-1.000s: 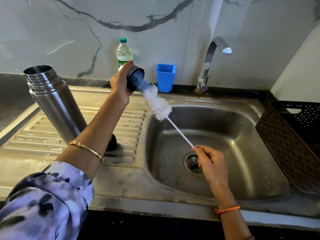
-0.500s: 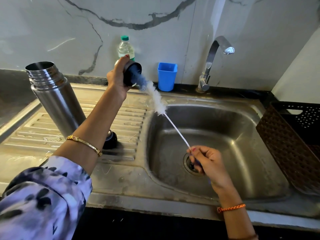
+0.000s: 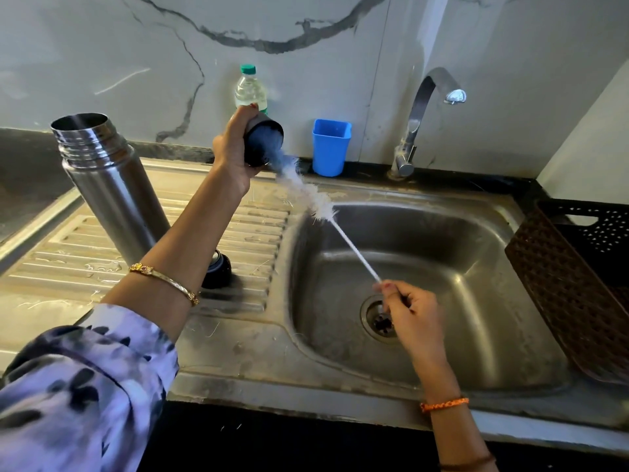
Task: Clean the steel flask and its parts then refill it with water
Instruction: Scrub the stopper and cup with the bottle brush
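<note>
The sink basin [image 3: 459, 253] lay open in the right half of the steel unit, with its drain [image 3: 379, 320] near the front and bare steel walls on all sides. A brown perforated basket [image 3: 571, 294] overhung the basin's right rim, and the tap [image 3: 422, 120] stood at the back rim. The steel flask [image 3: 109, 189] stood uncapped on the ribbed drainboard [image 3: 68, 253] toward the back left corner, appearing tilted in the wide-angle view, with a dark round part [image 3: 218, 270] on the ribs just beside its base. The left hand [image 3: 235, 148] was raised above the back edge of the drainboard, fingers curled round the dark flask cap [image 3: 263, 141], whose mouth faced toward the basin. The bottle brush [image 3: 306, 192] ran on a slant from that mouth down over the basin; its bristle head was blurred, partly inside the cap. The right hand [image 3: 412, 315] hovered above the drain, thumb and fingers pinching the thin white brush handle at its lower end. A patterned sleeve [image 3: 78, 386] covered the left forearm near the front edge. Along the back ledge stood a clear plastic bottle [image 3: 250, 93] with a green top, partly behind the left hand, and a blue cup [image 3: 330, 146]. The wall [image 3: 340, 80] behind was veined marble.
</note>
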